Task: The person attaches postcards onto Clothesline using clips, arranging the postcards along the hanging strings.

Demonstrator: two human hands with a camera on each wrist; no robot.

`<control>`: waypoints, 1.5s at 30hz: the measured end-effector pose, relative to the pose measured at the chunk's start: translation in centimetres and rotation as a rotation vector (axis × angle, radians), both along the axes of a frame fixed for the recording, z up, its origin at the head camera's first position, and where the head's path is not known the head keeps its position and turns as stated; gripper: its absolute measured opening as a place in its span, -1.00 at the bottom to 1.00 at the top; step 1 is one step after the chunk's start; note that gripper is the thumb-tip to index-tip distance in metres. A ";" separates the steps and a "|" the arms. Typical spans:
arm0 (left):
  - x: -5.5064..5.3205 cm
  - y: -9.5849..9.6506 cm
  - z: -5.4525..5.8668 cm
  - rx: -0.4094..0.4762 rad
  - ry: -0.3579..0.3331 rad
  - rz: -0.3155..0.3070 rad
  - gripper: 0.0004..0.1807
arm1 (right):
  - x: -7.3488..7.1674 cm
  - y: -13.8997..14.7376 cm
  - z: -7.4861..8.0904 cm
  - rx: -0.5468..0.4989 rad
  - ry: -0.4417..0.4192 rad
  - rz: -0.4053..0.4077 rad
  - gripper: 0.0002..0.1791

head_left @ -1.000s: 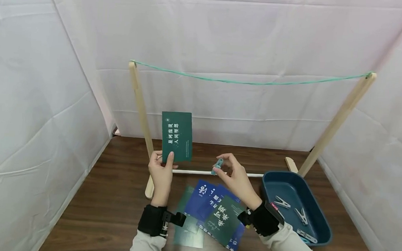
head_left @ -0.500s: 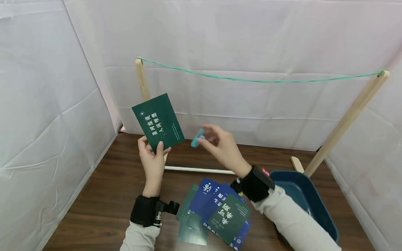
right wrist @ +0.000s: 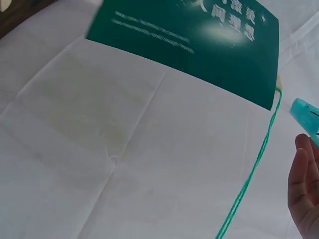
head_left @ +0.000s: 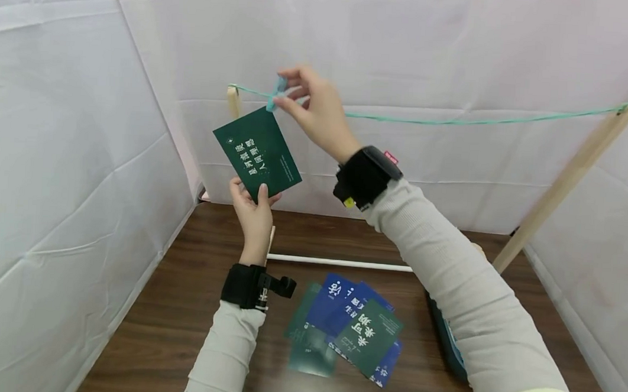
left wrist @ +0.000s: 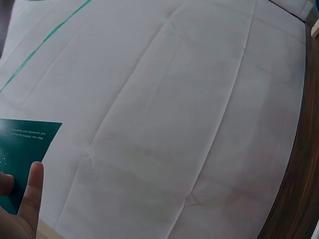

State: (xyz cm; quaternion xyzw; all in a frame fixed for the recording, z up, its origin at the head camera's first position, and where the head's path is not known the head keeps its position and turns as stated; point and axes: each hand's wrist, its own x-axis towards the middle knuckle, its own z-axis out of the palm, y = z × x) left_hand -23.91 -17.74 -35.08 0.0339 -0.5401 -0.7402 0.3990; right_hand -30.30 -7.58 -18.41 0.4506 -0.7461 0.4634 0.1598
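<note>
My left hand [head_left: 252,216] pinches a dark green postcard [head_left: 257,153] by its lower corner, thumb in front. The card is tilted, and its top corner reaches up close to the green string [head_left: 403,119]. Between the thumb and fingers of my right hand [head_left: 316,104] is a light blue clothespin [head_left: 277,93], held right above that top corner and overlapping the string in the head view. In the right wrist view a gap shows between the clothespin [right wrist: 304,114] and the card [right wrist: 199,50]. The left wrist view catches only part of the card [left wrist: 20,154].
The string runs between two wooden posts [head_left: 565,185], joined low by a white rod [head_left: 337,262]. Several green and blue cards [head_left: 367,335] lie overlapping on the brown table [head_left: 141,341]. A dark blue basin [head_left: 447,339] stands at the right, mostly hidden by my right arm.
Both hands have risen toward the string, the right one also moving left with the clothespin. The postcard has gone from upright to tilted.
</note>
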 end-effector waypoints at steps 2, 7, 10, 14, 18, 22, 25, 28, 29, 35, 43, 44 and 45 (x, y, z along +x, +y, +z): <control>-0.4 0.1 0.1 0.004 -0.014 0.006 -0.73 | -0.5 -0.6 0.9 -0.017 0.008 -0.022 -0.61; -1.1 0.3 0.0 -0.001 -0.037 0.002 -0.72 | -1.4 -1.3 1.8 -0.056 0.011 -0.073 -0.69; -1.3 0.4 -0.1 -0.005 -0.043 0.007 -0.72 | -1.7 -1.4 1.9 -0.075 -0.007 -0.080 -0.73; -1.4 0.4 0.0 -0.002 -0.034 0.005 -0.72 | -1.8 -1.6 2.0 -0.088 0.000 -0.103 -0.75; -1.4 0.4 0.1 0.007 -0.029 0.002 -0.72 | -1.6 -1.9 2.2 -0.080 0.009 -0.125 -0.75; -1.2 0.3 0.2 0.011 -0.023 0.003 -0.73 | -1.4 -2.3 2.4 -0.029 0.008 -0.132 -0.76; -1.2 0.3 0.3 0.013 -0.021 -0.002 -0.74 | -1.3 -2.4 2.4 0.046 0.015 -0.148 -0.76; -1.2 0.5 0.3 0.019 -0.023 -0.007 -0.74 | -1.3 -2.2 2.3 0.109 0.023 -0.149 -0.75; -1.2 0.5 0.3 0.023 -0.022 -0.013 -0.74 | -1.4 -2.2 2.2 0.129 0.020 -0.148 -0.75; -1.4 0.8 0.1 0.033 -0.027 -0.052 -0.73 | -1.8 -1.7 1.8 0.182 -0.052 -0.116 -0.74; -1.6 0.7 -0.2 0.054 -0.039 -0.064 -0.68 | -1.9 -1.3 2.1 0.338 -0.101 -0.102 -0.62; -1.6 0.7 -0.4 0.053 -0.054 -0.058 -0.67 | -1.9 -1.3 2.1 0.365 -0.106 -0.106 -0.59; -1.6 0.7 -0.5 0.051 -0.067 -0.052 -0.65 | -1.8 -1.3 2.1 0.392 -0.110 -0.111 -0.57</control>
